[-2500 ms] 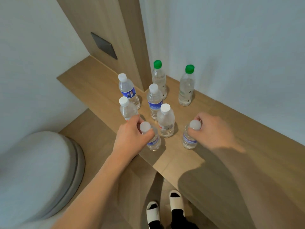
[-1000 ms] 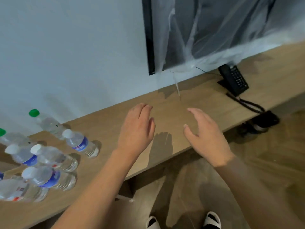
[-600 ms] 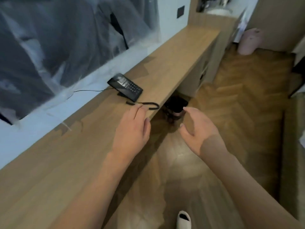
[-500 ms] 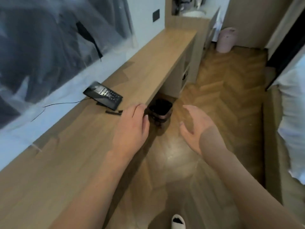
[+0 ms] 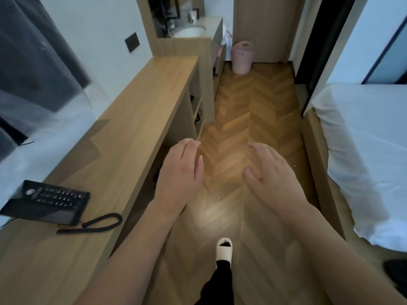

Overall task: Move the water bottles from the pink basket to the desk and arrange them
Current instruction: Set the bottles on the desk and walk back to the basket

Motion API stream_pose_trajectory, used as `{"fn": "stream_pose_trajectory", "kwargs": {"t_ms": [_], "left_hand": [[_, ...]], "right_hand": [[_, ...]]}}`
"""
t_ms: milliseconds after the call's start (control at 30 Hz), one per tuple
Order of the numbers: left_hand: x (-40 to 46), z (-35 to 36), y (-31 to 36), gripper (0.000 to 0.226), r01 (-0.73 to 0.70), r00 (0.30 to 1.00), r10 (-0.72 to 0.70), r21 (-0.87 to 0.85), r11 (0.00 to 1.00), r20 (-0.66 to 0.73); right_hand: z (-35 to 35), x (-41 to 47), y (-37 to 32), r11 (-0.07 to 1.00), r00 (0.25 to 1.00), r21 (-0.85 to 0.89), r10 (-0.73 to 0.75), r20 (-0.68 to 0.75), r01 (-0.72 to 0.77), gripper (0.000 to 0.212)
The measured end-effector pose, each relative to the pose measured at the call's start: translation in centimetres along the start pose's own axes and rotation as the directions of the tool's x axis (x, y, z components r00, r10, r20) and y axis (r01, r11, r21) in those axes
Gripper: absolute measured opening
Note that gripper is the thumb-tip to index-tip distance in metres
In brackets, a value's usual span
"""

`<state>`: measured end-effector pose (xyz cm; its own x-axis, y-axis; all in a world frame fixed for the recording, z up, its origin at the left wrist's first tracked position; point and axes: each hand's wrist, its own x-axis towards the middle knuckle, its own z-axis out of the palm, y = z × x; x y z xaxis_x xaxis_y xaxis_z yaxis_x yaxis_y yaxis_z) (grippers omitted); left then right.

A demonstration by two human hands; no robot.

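The pink basket (image 5: 243, 57) stands on the floor at the far end of the passage, beside a wooden door. Its inside is too small to make out. The long wooden desk (image 5: 123, 137) runs along the left wall. No water bottles are in view. My left hand (image 5: 179, 172) and my right hand (image 5: 272, 175) hover in front of me over the floor, palms down, fingers apart, each holding nothing. Both are far from the basket.
A black telephone (image 5: 47, 202) with a coiled cord lies on the desk at the left. A white bed (image 5: 363, 155) fills the right side. Herringbone wooden floor (image 5: 246, 111) runs between desk and bed. A washbasin (image 5: 189, 31) sits beyond the desk. My slippered foot (image 5: 224, 248) steps forward.
I let go of the bottles on the desk and turned right, away from them. The view now faces down the passage toward the pink basket. Both hands stay empty.
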<state>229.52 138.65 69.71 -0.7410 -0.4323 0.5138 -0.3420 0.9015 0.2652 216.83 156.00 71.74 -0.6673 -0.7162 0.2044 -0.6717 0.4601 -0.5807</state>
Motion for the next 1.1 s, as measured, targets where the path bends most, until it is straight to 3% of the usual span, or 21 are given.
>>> {"fn": "stream_pose_trajectory", "kwargs": {"t_ms": [300, 567, 1100], "left_hand": [[19.6, 9.7, -5.9, 0.033, -0.064, 0.998, 0.065, -0.082, 0.995, 0.008], [35.0, 19.4, -6.9, 0.031, -0.125, 0.990, 0.133, -0.127, 0.984, 0.054], [68.8, 38.7, -9.9, 0.033, -0.059, 0.995, 0.068, -0.111, 0.992, 0.076]], "right_hand": [[-0.3, 20.7, 5.4, 0.997, 0.999, -0.068, 0.043, -0.027, -0.044, 0.052], [-0.5, 34.8, 12.7, 0.986, 0.988, -0.094, 0.131, -0.085, -0.139, 0.051], [-2.2, 71.3, 29.4, 0.991, 0.989, -0.047, 0.118, -0.087, -0.123, 0.053]]}}
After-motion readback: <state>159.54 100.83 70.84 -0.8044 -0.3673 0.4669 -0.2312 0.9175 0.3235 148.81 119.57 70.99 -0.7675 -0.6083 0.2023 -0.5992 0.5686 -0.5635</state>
